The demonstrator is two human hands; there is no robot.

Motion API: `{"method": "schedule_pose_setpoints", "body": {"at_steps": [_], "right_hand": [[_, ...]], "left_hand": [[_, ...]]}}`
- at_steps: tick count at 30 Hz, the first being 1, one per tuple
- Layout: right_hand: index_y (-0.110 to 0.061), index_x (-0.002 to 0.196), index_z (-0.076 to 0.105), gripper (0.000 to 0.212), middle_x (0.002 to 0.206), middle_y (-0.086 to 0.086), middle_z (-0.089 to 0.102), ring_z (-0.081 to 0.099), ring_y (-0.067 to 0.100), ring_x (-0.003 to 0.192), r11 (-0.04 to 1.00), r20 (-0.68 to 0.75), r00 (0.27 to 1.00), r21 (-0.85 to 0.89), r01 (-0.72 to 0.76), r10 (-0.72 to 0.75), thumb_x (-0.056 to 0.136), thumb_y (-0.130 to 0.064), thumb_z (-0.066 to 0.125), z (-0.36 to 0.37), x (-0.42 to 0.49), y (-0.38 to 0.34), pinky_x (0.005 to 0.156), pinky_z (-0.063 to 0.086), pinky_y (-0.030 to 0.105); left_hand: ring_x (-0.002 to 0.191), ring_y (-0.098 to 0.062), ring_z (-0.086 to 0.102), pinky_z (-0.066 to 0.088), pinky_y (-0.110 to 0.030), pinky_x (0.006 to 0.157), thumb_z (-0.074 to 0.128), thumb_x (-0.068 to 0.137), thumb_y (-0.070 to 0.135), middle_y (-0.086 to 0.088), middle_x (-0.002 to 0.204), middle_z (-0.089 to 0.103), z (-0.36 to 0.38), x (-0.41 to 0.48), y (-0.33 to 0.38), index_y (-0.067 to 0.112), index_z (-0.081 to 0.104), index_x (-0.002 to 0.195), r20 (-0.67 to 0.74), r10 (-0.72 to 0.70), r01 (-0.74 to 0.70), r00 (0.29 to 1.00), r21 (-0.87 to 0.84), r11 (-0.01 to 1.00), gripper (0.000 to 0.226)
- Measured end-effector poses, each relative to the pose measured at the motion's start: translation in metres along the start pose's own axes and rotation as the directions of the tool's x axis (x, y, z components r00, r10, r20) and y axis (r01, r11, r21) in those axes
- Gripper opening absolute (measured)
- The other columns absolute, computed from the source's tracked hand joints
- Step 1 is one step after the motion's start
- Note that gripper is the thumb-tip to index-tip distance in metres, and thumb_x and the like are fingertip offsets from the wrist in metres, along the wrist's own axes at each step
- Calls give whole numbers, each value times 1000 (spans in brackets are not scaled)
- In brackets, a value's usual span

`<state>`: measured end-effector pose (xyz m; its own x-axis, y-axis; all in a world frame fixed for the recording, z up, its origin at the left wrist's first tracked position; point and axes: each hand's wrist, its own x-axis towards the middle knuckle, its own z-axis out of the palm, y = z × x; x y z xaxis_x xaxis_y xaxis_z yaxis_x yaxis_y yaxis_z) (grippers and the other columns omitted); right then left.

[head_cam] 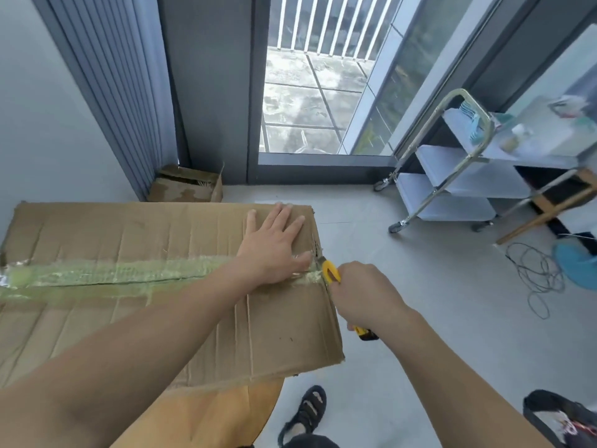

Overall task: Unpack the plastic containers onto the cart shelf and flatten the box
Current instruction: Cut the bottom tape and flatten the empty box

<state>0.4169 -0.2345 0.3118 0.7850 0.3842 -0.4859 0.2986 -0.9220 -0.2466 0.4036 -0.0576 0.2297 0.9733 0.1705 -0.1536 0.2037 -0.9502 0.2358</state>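
Two hands work on the closed box [129, 234]. The left hand [274, 240] lies flat on its top with fingers straight and spread, pressing down just beside the seam. The right hand [365, 295] has its fingers curled round a yellow utility knife [331, 271], whose tip meets the tape [113, 274] at the box's right end.

The step in hand looks like slitting that tape, so nothing is unpacked yet. To do it well, the blade should stay shallow, since the plastic containers are presumably just under the flaps and could be scored. It should run straight along the seam. The left thumb sits very near the line ahead of the blade, so that hand is better moved further from the seam before the cut travels leftward. Steady downward pressure should stop the flaps from buckling.

The box is large, brown corrugated card, much creased and dented, with a frayed right edge. A broad, wrinkled band of greenish clear tape runs along its centre seam. It lies directly in front of the person, and a rounded tan bench [226, 412] shows under its near edge. The cart [465, 156], with three pale shelves, stands well apart to the right by the glass door.
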Motion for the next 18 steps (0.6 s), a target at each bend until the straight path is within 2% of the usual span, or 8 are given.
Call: {"method": "schedule_pose_setpoints", "body": {"at_steps": [3, 6, 10, 18], "right_hand": [[-14, 70, 41, 22, 69, 5, 54, 63, 27, 65, 999, -49, 999, -39, -18, 16, 91, -11, 45, 5, -3, -9, 51, 43, 26], [-16, 69, 37, 25, 71, 0, 45, 48, 19, 60, 994, -81, 996, -100, -37, 29, 92, -12, 44, 9, -2, -15, 47, 29, 26], [-17, 71, 40, 22, 72, -1, 46, 46, 17, 59, 986, -80, 996, -161, -50, 37, 93, -13, 44, 10, 1, -15, 47, 30, 27], [-12, 69, 40, 20, 67, 6, 52, 56, 22, 49, 989, 9, 998, -139, -54, 56, 88, -4, 43, -8, 2, -27, 45, 40, 23]], "left_hand": [[151, -15, -18, -12, -59, 118, 29, 92, 68, 0, 166, -9, -3, 6, 2, 31, 8, 158, 13, 8, -8, 1000, -15, 1000, 78], [151, -16, -19, -13, -60, 117, 28, 92, 68, 0, 166, -10, -2, 8, 0, 32, 8, 158, 16, 20, -20, 1000, -17, 1000, 77], [151, -16, -19, -13, -59, 117, 26, 92, 70, 0, 166, -11, 0, 7, -2, 33, 7, 157, 1, 35, -35, 999, -8, 999, 77], [150, -16, -20, -11, -61, 117, 23, 92, 72, 1, 166, -11, 7, 10, -4, 34, 6, 157, -25, 42, -42, 999, 13, 999, 78]]}}
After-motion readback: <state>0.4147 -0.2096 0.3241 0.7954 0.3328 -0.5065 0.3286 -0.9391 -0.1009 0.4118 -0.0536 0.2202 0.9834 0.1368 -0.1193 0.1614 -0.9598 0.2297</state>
